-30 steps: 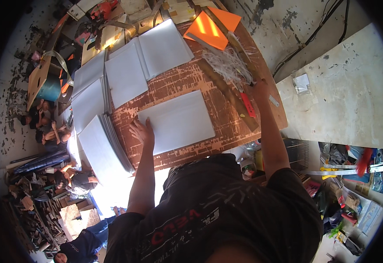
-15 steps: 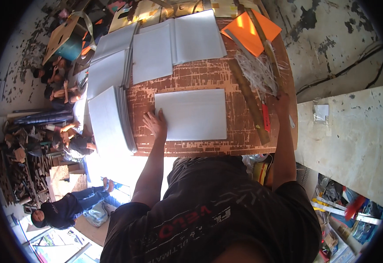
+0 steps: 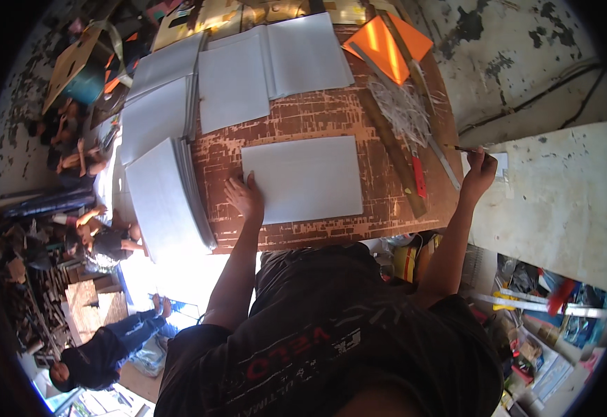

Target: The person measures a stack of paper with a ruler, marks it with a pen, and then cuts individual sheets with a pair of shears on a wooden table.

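Paper [image 3: 310, 177], white and plain, is laid flat near the close edge of the table [image 3: 303, 117], presumably for easy reach. Its left edge is covered by the left hand [image 3: 246, 197], fingers loosely spread, apparently so that slipping is prevented. A thin dark tool [image 3: 464, 149], its kind unclear, is pinched in the right hand [image 3: 480, 170] past the table's right edge. White stacks [image 3: 161, 198] are ranged left and behind, a red-handled tool [image 3: 418, 177] right, seemingly so that working room is left between.

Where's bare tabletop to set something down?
Bare brown tabletop lies between the front paper and papers behind; a smaller gap separates front paper from brown strip. Crowded: left edge, paper stack; right side, shreds, red tool.
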